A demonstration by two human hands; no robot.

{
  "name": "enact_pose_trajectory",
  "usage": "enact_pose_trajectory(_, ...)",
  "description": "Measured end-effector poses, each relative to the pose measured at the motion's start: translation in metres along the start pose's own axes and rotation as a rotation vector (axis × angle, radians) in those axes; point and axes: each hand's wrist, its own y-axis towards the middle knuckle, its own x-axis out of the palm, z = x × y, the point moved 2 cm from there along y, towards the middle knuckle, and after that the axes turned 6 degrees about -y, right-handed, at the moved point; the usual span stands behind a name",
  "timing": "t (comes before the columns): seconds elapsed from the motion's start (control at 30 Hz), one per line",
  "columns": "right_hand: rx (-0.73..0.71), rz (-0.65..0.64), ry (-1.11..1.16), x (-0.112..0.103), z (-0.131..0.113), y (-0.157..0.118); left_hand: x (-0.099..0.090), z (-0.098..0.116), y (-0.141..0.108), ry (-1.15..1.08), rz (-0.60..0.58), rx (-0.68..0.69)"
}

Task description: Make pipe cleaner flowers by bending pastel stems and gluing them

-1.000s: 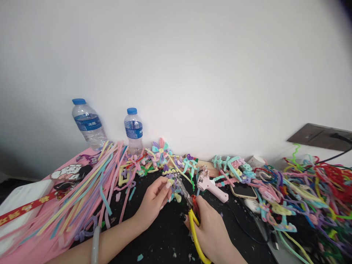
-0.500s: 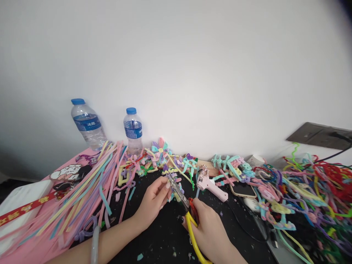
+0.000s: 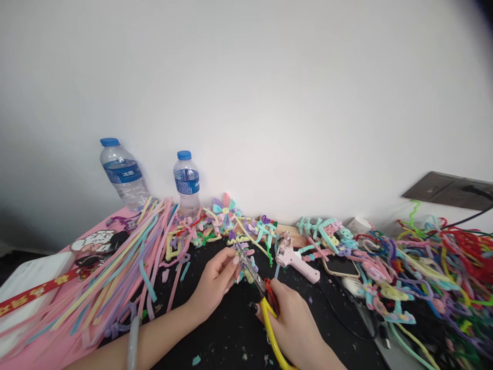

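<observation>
My right hand (image 3: 295, 321) is closed around the scissors (image 3: 262, 291), which have yellow handles with a red part near the pivot. Their metal blades point up and left, with the tips right at the fingers of my left hand (image 3: 213, 283). My left thumb and forefinger are pinched together at the blade tips; what they hold is too small and hidden to make out. Just behind the blades lie small pastel pipe-cleaner pieces (image 3: 249, 252), partly covered by them. A pipe-cleaner flower (image 3: 225, 209) lies farther back, by the wall.
Long pastel pipe cleaners (image 3: 115, 267) spread at left over a pink surface. Two water bottles (image 3: 123, 172) lean or stand against the wall. A pink glue gun (image 3: 298, 263) and a phone (image 3: 341, 267) lie right of centre. Tangled pipe cleaners (image 3: 454, 272) are heaped far right. Scraps dot the black mat (image 3: 227, 334).
</observation>
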Motion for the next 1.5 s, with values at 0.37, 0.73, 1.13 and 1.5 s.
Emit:
enact_pose_trajectory(0.37, -0.009, 0.002, -0.038, 0.0016, 0.0020, 0.0014, -0.0002, 0.0027, 0.0017, 0.010, -0.003, 0.033)
enact_pose_trajectory(0.73, 0.043, 0.108, -0.036, -0.0071, 0.0086, 0.0035, -0.0010, 0.0011, 0.0020, 0.006, -0.009, 0.024)
enact_pose_trajectory(1.13, -0.010, 0.059, -0.082, -0.0028, 0.0057, 0.0019, 0.0000, 0.0036, 0.0015, 0.036, -0.010, 0.017)
enact_pose_trajectory(1.5, -0.010, 0.062, -0.107, -0.0031, 0.0050, 0.0025, -0.0006, 0.0039, 0.0000, 0.072, -0.014, 0.005)
